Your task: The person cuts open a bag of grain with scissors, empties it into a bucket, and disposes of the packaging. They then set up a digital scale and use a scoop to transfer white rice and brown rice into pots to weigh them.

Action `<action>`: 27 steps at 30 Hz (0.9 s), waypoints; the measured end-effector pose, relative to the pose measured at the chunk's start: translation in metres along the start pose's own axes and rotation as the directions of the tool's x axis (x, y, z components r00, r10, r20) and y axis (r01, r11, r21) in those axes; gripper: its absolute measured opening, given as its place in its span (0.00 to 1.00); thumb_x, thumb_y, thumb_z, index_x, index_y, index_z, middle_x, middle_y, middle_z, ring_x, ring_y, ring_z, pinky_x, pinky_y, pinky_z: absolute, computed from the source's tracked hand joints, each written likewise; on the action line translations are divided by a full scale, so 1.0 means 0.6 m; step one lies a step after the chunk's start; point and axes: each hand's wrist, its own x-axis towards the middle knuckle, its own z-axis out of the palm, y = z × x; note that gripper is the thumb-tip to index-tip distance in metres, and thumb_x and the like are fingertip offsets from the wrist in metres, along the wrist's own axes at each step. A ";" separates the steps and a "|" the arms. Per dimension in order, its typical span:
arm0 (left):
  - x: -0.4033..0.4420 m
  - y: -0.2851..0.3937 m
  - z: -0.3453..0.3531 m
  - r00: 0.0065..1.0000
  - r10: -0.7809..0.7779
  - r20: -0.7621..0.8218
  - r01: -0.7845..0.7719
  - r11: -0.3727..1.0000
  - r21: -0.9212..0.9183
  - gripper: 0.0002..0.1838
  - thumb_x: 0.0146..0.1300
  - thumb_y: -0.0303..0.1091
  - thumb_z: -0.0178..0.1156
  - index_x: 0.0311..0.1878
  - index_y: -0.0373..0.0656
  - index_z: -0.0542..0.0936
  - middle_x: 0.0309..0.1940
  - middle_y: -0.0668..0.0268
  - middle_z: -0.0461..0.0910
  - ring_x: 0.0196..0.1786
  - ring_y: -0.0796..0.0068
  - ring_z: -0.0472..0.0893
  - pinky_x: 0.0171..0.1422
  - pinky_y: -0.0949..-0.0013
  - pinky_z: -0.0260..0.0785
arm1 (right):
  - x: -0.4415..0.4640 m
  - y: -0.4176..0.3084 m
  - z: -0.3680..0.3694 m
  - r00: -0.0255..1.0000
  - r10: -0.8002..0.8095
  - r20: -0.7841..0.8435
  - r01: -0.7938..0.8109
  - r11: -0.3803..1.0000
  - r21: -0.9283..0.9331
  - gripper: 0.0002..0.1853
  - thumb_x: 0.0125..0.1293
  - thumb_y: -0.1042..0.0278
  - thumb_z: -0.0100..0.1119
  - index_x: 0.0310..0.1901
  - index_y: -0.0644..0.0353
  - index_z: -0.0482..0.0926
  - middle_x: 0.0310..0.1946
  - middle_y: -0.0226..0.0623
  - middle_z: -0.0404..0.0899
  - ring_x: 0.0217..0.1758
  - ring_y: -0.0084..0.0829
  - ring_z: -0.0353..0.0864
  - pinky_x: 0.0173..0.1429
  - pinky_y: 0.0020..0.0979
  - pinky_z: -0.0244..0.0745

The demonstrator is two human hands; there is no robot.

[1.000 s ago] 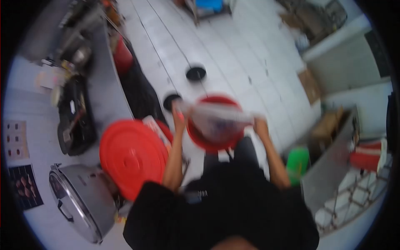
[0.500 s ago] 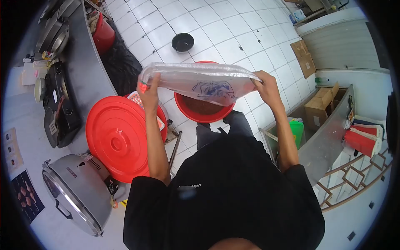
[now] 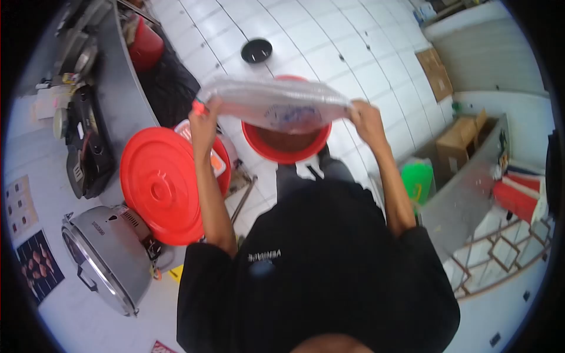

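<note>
A clear plastic bag (image 3: pixel 276 101) with blue print stretches between my two hands, above a red tub (image 3: pixel 286 155) on the floor. My left hand (image 3: pixel 203 120) grips the bag's left end, where something small and red shows by the fingers. At the right end, my right hand (image 3: pixel 366 120) is closed on the bag's edge. Brown contents (image 3: pixel 285 140) show inside the tub, partly covered by the bag. What the bag holds, if anything, I cannot make out.
A large red lid (image 3: pixel 159 182) leans left, beside a grey cooker (image 3: pixel 112 253). Farther ahead, a black bowl (image 3: pixel 256 51) sits on the tiled floor. To the right stand a metal counter (image 3: pixel 465 200), a cardboard box (image 3: pixel 456 144) and a green container (image 3: pixel 416 181).
Both hands still hold the bag's ends. The bag looks slightly narrower and sags less over the tub, and the view has shifted a little.
</note>
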 end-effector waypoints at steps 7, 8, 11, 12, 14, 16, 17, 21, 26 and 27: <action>-0.064 0.034 0.007 0.996 0.081 -0.039 -0.081 0.997 0.008 0.11 0.55 0.28 0.71 0.34 0.33 0.79 0.30 0.70 0.80 0.35 0.81 0.76 0.39 0.75 0.68 | 0.032 0.073 -0.076 0.985 -0.133 0.115 0.118 0.985 0.125 0.07 0.61 0.72 0.58 0.39 0.64 0.81 0.40 0.45 0.81 0.46 0.48 0.78 0.51 0.42 0.73; -0.066 0.027 0.018 0.987 0.116 -0.113 -0.082 0.960 0.269 0.12 0.55 0.28 0.72 0.34 0.33 0.78 0.30 0.68 0.81 0.35 0.79 0.77 0.39 0.74 0.68 | 0.036 0.076 -0.082 0.969 -0.237 0.064 0.228 0.966 0.125 0.08 0.61 0.71 0.58 0.40 0.64 0.81 0.41 0.45 0.81 0.46 0.48 0.78 0.51 0.42 0.73; -0.095 0.087 0.059 0.966 0.187 -0.179 -0.060 0.834 0.549 0.14 0.60 0.34 0.69 0.39 0.32 0.78 0.33 0.61 0.80 0.38 0.72 0.79 0.43 0.72 0.70 | 0.053 0.100 -0.097 0.936 -0.314 0.157 0.299 0.948 0.109 0.10 0.63 0.67 0.58 0.41 0.64 0.81 0.43 0.45 0.81 0.48 0.47 0.78 0.52 0.41 0.73; -0.108 0.099 0.072 0.963 0.179 -0.203 -0.075 0.898 0.433 0.15 0.63 0.36 0.66 0.43 0.32 0.77 0.36 0.60 0.80 0.40 0.71 0.78 0.45 0.71 0.70 | 0.047 0.108 -0.097 0.937 -0.337 0.093 0.316 0.930 0.189 0.11 0.64 0.65 0.57 0.41 0.64 0.80 0.43 0.46 0.81 0.48 0.47 0.79 0.52 0.41 0.73; -0.119 0.121 0.085 0.961 0.165 -0.221 -0.092 0.947 0.308 0.22 0.71 0.41 0.57 0.59 0.34 0.73 0.46 0.56 0.79 0.46 0.70 0.78 0.53 0.70 0.69 | 0.068 0.115 -0.107 0.950 -0.293 0.111 0.248 0.920 0.305 0.14 0.68 0.63 0.54 0.47 0.64 0.80 0.44 0.48 0.82 0.49 0.48 0.80 0.53 0.39 0.73; -0.149 0.127 0.119 0.958 0.176 -0.228 -0.127 0.968 0.215 0.23 0.72 0.41 0.55 0.62 0.35 0.71 0.48 0.57 0.79 0.48 0.70 0.78 0.54 0.70 0.69 | 0.063 0.125 -0.104 0.955 -0.268 0.126 0.200 0.898 0.391 0.16 0.70 0.62 0.52 0.50 0.64 0.79 0.42 0.46 0.82 0.46 0.42 0.81 0.51 0.36 0.74; -0.151 0.129 0.139 0.951 0.201 -0.234 -0.182 0.978 0.103 0.24 0.73 0.40 0.53 0.66 0.35 0.70 0.51 0.57 0.78 0.50 0.70 0.77 0.56 0.70 0.68 | 0.071 0.123 -0.102 0.962 -0.242 0.126 0.160 0.875 0.457 0.17 0.72 0.61 0.51 0.53 0.64 0.79 0.41 0.45 0.83 0.43 0.36 0.82 0.49 0.33 0.75; -0.221 0.171 0.285 0.959 0.284 0.006 -0.277 0.930 0.244 0.38 0.62 0.31 0.63 0.73 0.38 0.59 0.73 0.50 0.57 0.75 0.55 0.59 0.76 0.60 0.52 | 0.054 0.102 -0.060 0.936 -0.131 0.327 -0.107 0.779 0.618 0.21 0.74 0.59 0.48 0.63 0.60 0.73 0.47 0.42 0.82 0.50 0.31 0.81 0.56 0.32 0.73; -0.266 0.111 0.425 0.928 0.325 0.181 -0.368 0.868 0.332 0.35 0.55 0.21 0.62 0.68 0.38 0.65 0.65 0.49 0.67 0.68 0.49 0.67 0.71 0.57 0.60 | -0.010 0.126 0.055 0.945 -0.190 0.266 -0.144 0.491 0.859 0.22 0.74 0.59 0.47 0.62 0.63 0.73 0.56 0.37 0.78 0.60 0.26 0.74 0.63 0.27 0.68; -0.271 0.084 0.419 0.943 0.238 0.233 -0.298 0.915 0.271 0.31 0.54 0.19 0.59 0.65 0.38 0.69 0.62 0.50 0.71 0.65 0.48 0.70 0.68 0.57 0.63 | -0.013 0.149 0.047 0.858 -0.308 0.411 -0.238 0.469 0.850 0.22 0.74 0.58 0.47 0.63 0.62 0.72 0.57 0.36 0.77 0.62 0.27 0.73 0.64 0.29 0.67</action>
